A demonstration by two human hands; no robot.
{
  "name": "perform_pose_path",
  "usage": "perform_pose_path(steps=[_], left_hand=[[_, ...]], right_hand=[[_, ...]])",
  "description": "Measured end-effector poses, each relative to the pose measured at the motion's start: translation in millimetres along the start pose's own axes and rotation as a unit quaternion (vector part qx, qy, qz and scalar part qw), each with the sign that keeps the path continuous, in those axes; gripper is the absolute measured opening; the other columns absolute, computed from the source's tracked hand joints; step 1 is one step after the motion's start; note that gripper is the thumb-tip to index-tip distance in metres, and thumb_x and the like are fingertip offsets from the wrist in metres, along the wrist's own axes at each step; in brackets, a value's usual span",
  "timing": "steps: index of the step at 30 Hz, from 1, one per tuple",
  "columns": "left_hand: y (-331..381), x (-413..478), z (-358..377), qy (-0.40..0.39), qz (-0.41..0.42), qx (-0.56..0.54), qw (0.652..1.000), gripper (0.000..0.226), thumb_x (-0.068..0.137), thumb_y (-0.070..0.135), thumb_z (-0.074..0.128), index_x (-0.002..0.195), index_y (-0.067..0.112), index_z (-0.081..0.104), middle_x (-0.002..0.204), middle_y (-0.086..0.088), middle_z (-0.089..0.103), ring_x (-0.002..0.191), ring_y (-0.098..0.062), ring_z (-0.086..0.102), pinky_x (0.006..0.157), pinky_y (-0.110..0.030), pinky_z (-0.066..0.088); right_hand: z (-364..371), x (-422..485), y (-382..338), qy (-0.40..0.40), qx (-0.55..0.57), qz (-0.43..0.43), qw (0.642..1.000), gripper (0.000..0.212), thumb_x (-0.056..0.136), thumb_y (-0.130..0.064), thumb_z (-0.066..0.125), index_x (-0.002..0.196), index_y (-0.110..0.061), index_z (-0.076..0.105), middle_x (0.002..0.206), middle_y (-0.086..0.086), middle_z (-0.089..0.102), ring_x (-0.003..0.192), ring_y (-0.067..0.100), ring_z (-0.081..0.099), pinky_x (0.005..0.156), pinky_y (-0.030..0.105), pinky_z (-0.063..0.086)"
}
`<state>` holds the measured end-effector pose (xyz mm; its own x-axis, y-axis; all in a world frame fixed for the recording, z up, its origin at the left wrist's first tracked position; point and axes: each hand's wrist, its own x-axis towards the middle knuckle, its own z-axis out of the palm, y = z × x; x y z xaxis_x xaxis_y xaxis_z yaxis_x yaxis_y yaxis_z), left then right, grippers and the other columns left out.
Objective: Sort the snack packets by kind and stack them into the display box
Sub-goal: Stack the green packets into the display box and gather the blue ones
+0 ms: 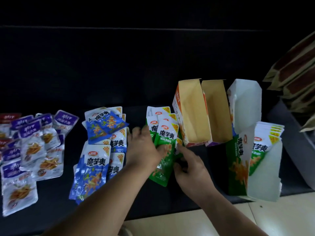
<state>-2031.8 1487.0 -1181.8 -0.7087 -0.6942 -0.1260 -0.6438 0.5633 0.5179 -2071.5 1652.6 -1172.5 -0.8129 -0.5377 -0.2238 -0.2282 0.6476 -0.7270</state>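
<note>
Gripped from either side between left hand point(144, 150) and right hand point(190, 169), fingers curled round the edges: green packets point(167, 133), apparently being squared for the green display box point(237, 167) just to the right, already part-filled. Kept apart by kind further left: blue packets point(93, 166), purple packets point(30, 133).

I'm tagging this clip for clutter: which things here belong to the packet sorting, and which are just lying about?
In the job: green packets gripped by left hand and right hand; blue packets; purple packets; green display box, part filled; orange box and purple box, both empty.
Lying about: brown packs stacked far right; grey object beside the display box.
</note>
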Motion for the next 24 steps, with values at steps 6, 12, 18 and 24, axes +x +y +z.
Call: perform_pose_path(steps=[6,12,18,24], left_hand=[[14,12,7,-0.031,-0.114,-0.171,0.978,0.078,0.066,0.04,0.091,0.131,0.023,0.05,0.117,0.0,0.068,0.108,-0.024,0.068,0.09,-0.041,0.059],[11,-14,10,-0.071,-0.127,-0.221,0.964,0.038,0.083,0.031,0.083,0.112,0.026,0.06,0.104,0.011,0.072,0.088,-0.007,0.069,0.074,-0.029,0.058],[-6,-41,1,-0.073,-0.05,-0.074,0.993,0.033,0.081,0.058,0.074,0.096,0.029,0.07,0.081,0.012,0.072,0.072,-0.004,0.069,0.064,-0.032,0.06],[-2,-48,7,-0.058,-0.045,-0.18,0.981,0.039,0.079,0.052,0.078,0.105,0.027,0.066,0.093,0.013,0.076,0.085,-0.006,0.073,0.073,-0.03,0.06]], right_hand=[[-1,0,6,-0.019,0.048,0.002,0.999,0.071,0.095,-0.015,0.062,0.156,-0.041,0.036,0.124,-0.016,0.061,0.117,0.013,0.053,0.105,0.039,0.048],[0,3,14,-0.006,0.132,0.024,0.991,0.053,0.094,-0.028,0.059,0.141,-0.051,0.049,0.114,-0.012,0.069,0.11,0.012,0.064,0.097,0.043,0.054],[3,-8,12,-0.012,0.031,0.002,0.999,0.045,0.095,-0.037,0.068,0.139,-0.026,0.062,0.145,-0.012,0.039,0.133,0.017,0.047,0.11,0.041,0.046],[-3,-17,2,-0.018,0.06,0.041,0.997,0.047,0.088,-0.043,0.057,0.135,-0.042,0.059,0.132,-0.016,0.064,0.121,0.016,0.059,0.104,0.042,0.051]])
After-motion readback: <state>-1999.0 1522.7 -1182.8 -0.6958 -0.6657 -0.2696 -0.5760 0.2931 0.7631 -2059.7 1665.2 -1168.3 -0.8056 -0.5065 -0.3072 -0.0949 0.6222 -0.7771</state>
